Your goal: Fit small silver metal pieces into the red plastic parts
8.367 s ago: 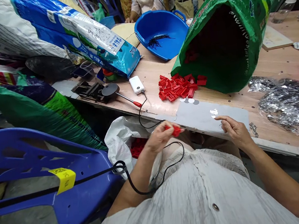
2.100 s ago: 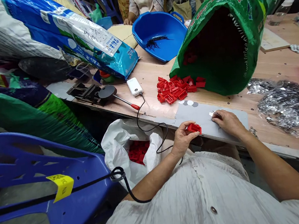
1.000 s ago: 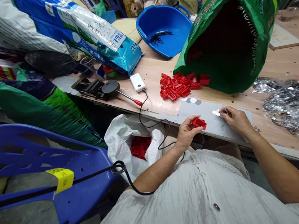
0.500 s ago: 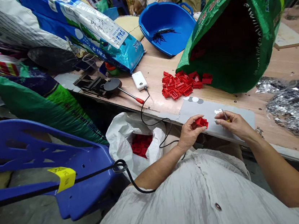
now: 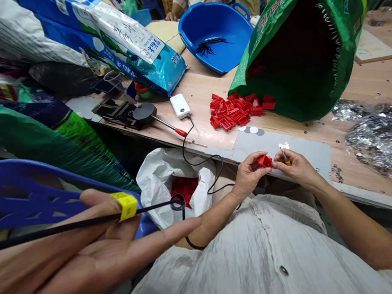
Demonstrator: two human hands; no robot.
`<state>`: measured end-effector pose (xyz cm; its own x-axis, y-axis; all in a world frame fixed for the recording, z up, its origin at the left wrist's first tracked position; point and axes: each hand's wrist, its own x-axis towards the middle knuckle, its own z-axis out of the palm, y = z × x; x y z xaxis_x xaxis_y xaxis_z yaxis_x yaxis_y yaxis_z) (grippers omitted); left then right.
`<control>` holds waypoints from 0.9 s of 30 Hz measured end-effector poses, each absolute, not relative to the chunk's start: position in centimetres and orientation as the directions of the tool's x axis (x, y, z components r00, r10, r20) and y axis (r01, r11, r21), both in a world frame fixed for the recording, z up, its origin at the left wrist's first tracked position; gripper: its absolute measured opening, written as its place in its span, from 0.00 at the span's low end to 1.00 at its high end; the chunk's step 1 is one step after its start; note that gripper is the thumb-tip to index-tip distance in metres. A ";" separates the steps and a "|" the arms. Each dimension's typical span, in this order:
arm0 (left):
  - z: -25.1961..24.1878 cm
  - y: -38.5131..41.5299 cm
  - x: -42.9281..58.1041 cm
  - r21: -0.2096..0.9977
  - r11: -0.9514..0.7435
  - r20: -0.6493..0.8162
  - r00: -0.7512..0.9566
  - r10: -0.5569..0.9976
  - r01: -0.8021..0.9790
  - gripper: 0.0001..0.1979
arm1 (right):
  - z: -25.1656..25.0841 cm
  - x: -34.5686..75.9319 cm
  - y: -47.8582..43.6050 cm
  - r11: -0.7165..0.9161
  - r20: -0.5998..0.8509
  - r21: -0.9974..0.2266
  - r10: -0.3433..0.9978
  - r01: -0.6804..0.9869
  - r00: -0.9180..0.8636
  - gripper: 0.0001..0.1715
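Over the near edge of the surface (image 5: 205, 80), the left hand (image 5: 247, 177) grips a red plastic part (image 5: 264, 161), the right hand (image 5: 299, 166) a yellow-handled tool (image 5: 287, 160). Below that edge, a white sack (image 5: 152, 172) holds red pieces (image 5: 183, 185); toward the far edge, a blue basin (image 5: 228, 21) holds black strips (image 5: 212, 44), a green bag (image 5: 305, 106) dim red parts (image 5: 256, 69).

Pale wooden surface (image 5: 205, 81), loose heap of red plastic parts (image 5: 234, 110), open green sack (image 5: 294, 101) on its side, blue plastic basin (image 5: 227, 21), white rectangular device (image 5: 180, 106), flat grey sheet (image 5: 309, 150)

Behind the parts pile (image 5: 230, 110), a basin (image 5: 236, 53) holds what may be wires (image 5: 205, 48).
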<state>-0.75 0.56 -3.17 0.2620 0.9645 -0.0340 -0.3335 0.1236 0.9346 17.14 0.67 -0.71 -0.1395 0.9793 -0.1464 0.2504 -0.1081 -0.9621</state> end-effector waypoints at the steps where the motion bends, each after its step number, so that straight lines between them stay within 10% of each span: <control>1: -3.2 0.6 -0.8 0.925 0.146 -0.054 0.261 0.964 -0.350 0.26 | -0.6 17.1 0.6 -0.122 -0.158 -0.963 0.978 0.241 -0.134 0.18; 27: -2.2 -0.1 -0.7 0.943 -0.007 0.092 0.241 0.966 -0.331 0.19 | 0.6 16.8 -0.3 -0.144 -0.169 -0.977 0.973 0.159 -0.155 0.19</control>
<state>-0.70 -0.11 -2.17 0.2415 0.9660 0.0920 -0.3314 -0.0070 0.9435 16.78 -0.27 0.56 -0.1548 0.9734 -0.1690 0.1590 -0.1443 -0.9767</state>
